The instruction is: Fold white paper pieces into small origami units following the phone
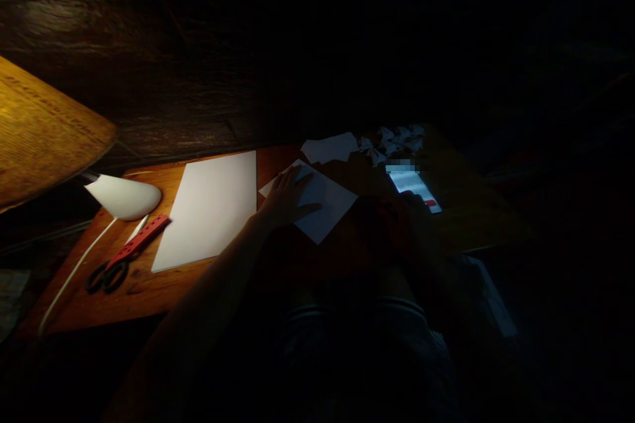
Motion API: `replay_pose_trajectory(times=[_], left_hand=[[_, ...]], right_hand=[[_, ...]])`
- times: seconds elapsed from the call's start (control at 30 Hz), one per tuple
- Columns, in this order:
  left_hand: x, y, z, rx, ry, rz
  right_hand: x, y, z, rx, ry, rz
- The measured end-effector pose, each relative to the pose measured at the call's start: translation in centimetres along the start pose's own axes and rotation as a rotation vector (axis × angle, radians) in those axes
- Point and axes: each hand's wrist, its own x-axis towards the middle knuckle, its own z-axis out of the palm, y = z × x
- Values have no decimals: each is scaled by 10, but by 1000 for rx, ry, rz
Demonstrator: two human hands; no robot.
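Note:
My left hand (284, 201) lies flat with its fingers spread on a white square of paper (327, 201), turned so that a corner points toward me. My right hand (404, 215) is in deep shadow at the lower edge of a lit smartphone (414, 182). A dark fingertip overlaps its screen, but whether it touches cannot be made out. The rest of that hand's fingers are lost in the dark. Left of my left hand lies a stack of white paper (213, 205). Beyond the square is an irregular piece of white paper (330, 147).
Several small folded paper pieces (391, 141) sit behind the phone. Scissors (116, 271) with black handles lie by a red ruler-like strip (141, 238) at the left. A lamp with a woven shade (44, 132) and white base (124, 197) trails a white cord (79, 268) over the wooden table (143, 301).

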Motion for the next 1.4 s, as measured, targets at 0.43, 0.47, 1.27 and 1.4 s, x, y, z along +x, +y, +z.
replay_pose_trajectory(times=[0.43, 0.47, 1.27, 1.4], left_hand=[[-1, 26, -16, -97, -42, 99], [-2, 31, -17, -102, -60, 112], [-3, 39, -17, -97, -84, 150], [-3, 40, -19, -99, -87, 157]], right_hand=[[8, -14, 0, 9, -54, -25], [10, -14, 1, 8, -63, -29], [30, -4, 13, 22, -79, -46], [42, -12, 15, 47, -133, -71]])
